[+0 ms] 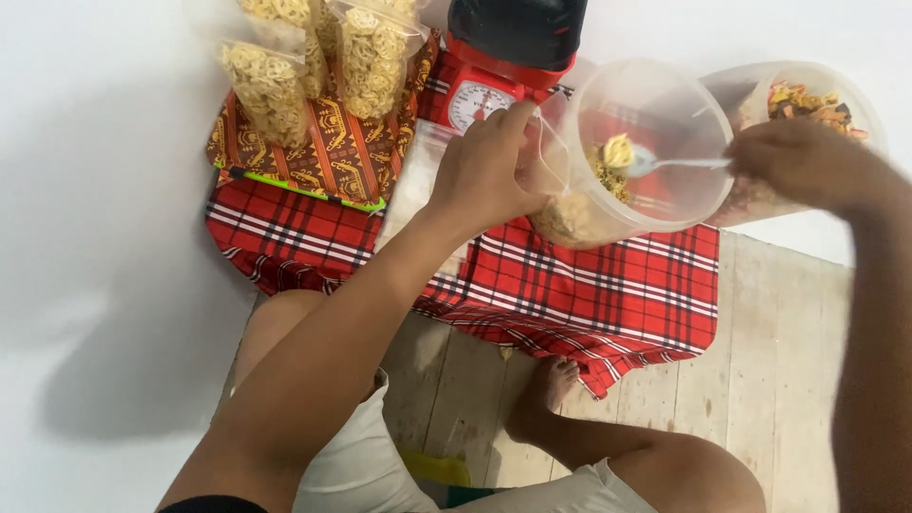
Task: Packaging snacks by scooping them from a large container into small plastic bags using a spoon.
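My left hand [484, 166] grips the rim of a clear plastic bag [543, 157] held at the mouth of a tilted clear tub [655, 104]. The tub holds yellow ring-shaped crackers [570, 214] at its bottom. My right hand [807, 161] holds a metal spoon [665, 164] reaching into the tub, with a few crackers on its bowl. Both hands are above a red plaid cloth [589, 285].
A red kitchen scale [480, 90] with a black top stands behind my left hand. Filled cracker bags [271, 90] stand on a patterned cloth [332, 152] at back left. A second tub [807, 95] with mixed snacks sits at right. My crossed legs rest on wooden planks [760, 380].
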